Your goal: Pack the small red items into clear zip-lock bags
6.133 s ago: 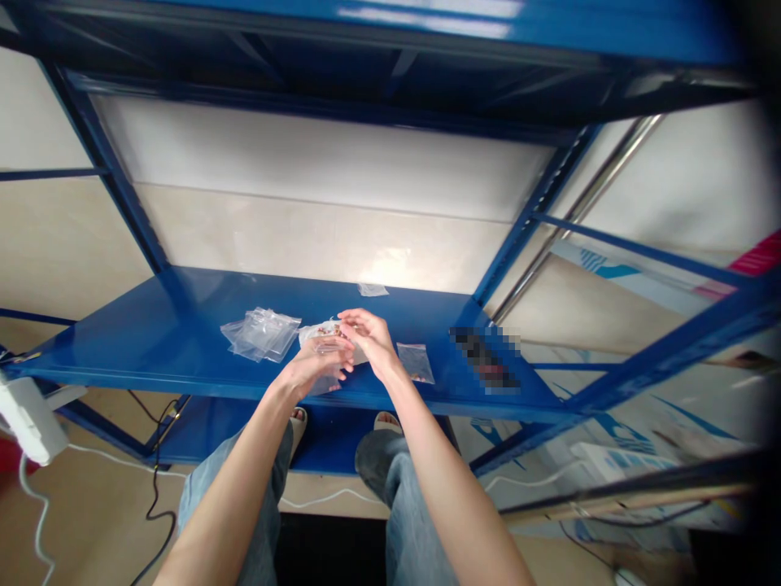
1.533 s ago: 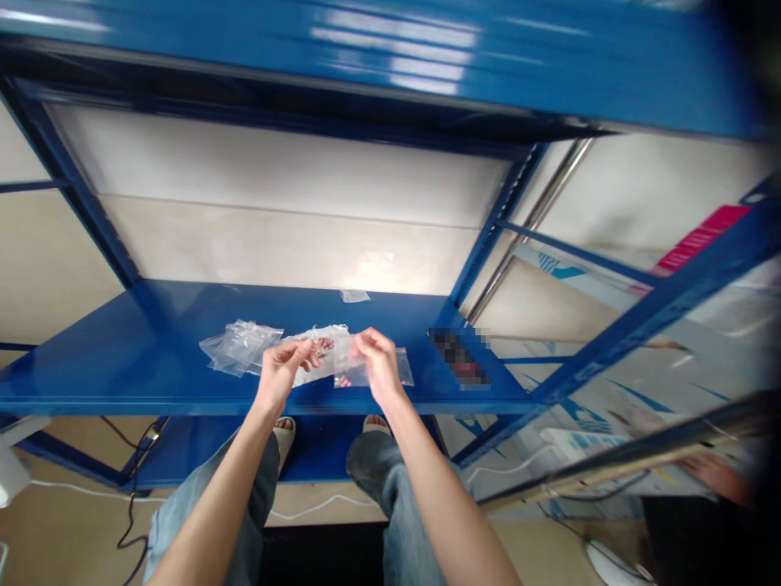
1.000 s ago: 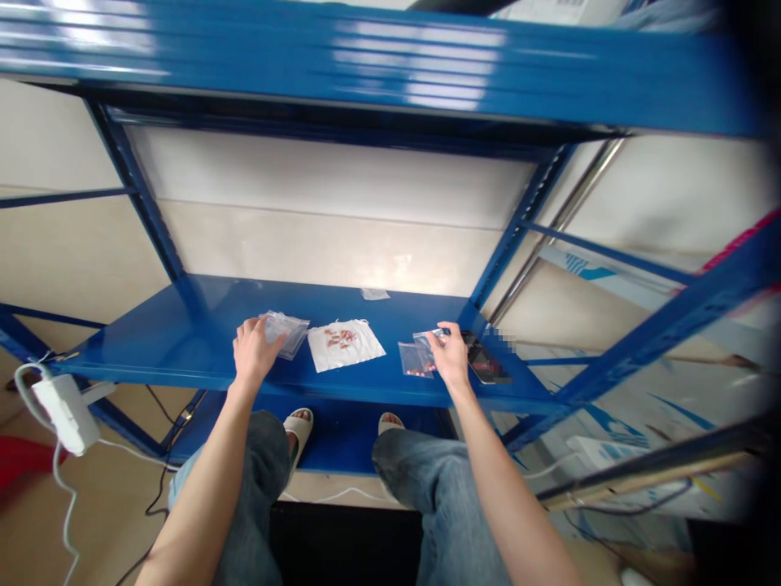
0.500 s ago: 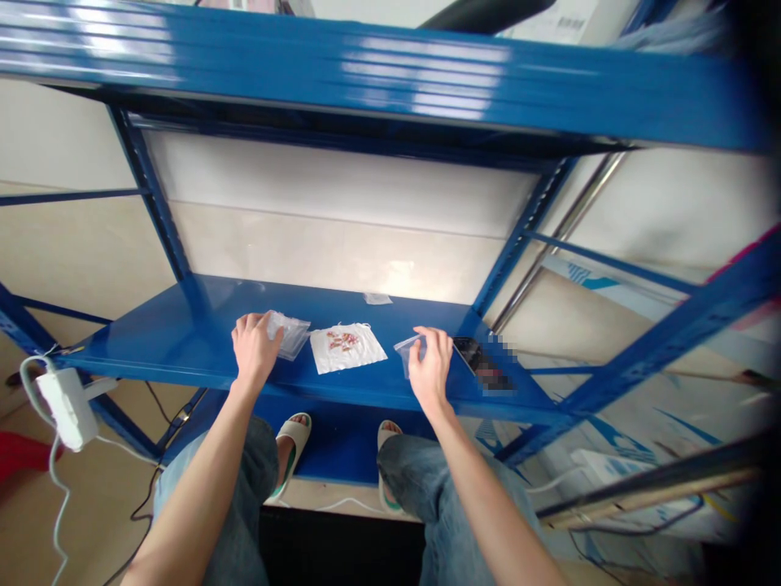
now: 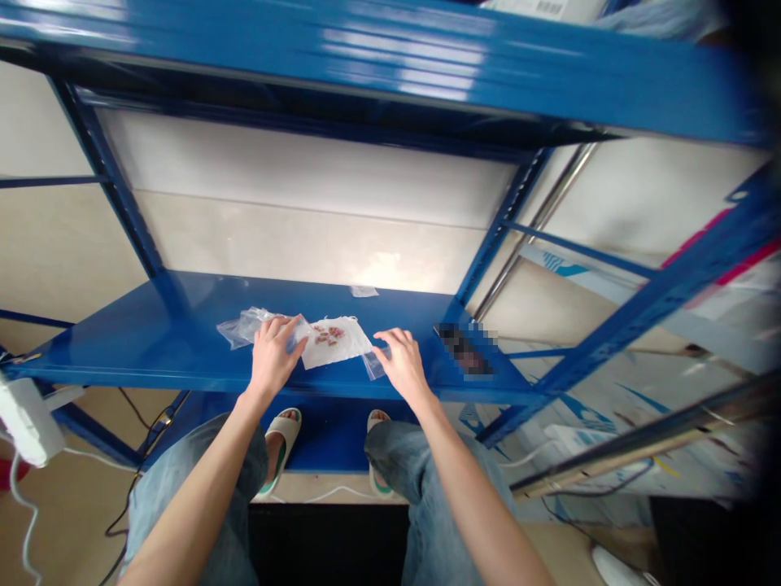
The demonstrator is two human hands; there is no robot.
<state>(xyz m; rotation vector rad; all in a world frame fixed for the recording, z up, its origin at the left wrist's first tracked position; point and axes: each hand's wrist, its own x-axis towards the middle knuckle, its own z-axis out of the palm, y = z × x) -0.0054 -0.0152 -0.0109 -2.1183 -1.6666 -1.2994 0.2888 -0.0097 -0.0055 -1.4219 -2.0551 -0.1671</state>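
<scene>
A white drawstring pouch point(image 5: 317, 354) lies flat on the blue shelf, with several small reddish-brown pieces point(image 5: 329, 334) on top. My left hand point(image 5: 272, 355) is at the pouch's left side, a clear plastic bag point(image 5: 295, 330) between its curved fingers and thumb. More crumpled clear bags point(image 5: 235, 330) lie left of that hand, partly behind its fingers. On the pouch's right, my right hand point(image 5: 401, 360) has its thumb and index finger close together at the top of a small clear zip bag point(image 5: 373, 365), which hangs down beside the pouch's edge.
A phone point(image 5: 464, 350), partly blurred out, lies on the shelf point(image 5: 183, 358) to the right. One small clear packet point(image 5: 364, 291) rests at the back edge. Overhead runs a thick blue beam point(image 5: 244, 49). A white power strip point(image 5: 30, 423) hangs at left.
My left hand has moved right to the pouch with a bag, and other bags now lie spread to its left. My right hand has come left to the pouch with the zip bag.
</scene>
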